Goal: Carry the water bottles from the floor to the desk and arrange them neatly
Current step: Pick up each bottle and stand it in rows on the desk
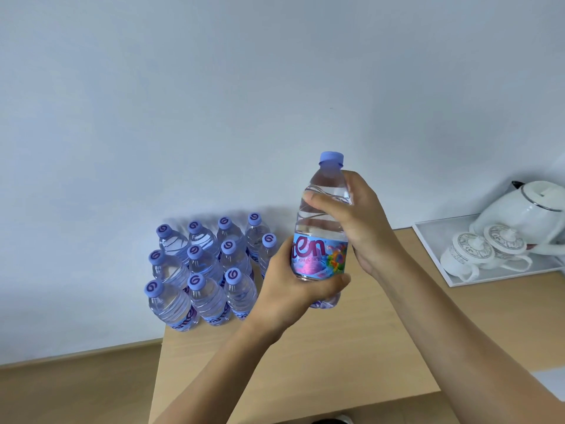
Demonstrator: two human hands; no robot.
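left hand curled, right hand seemingly gripping

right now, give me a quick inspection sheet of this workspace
surface: light wood desk against a pale wall
job's things: eleven capped bottles upright in rows at the desk's back left; one more bottle held above the desk
clutter: white tray at right with a kettle and two lidded cups
grippers: left hand grips the held bottle's lower half, right hand its upper half
cables: nothing seen
surroundings: wood floor at lower left
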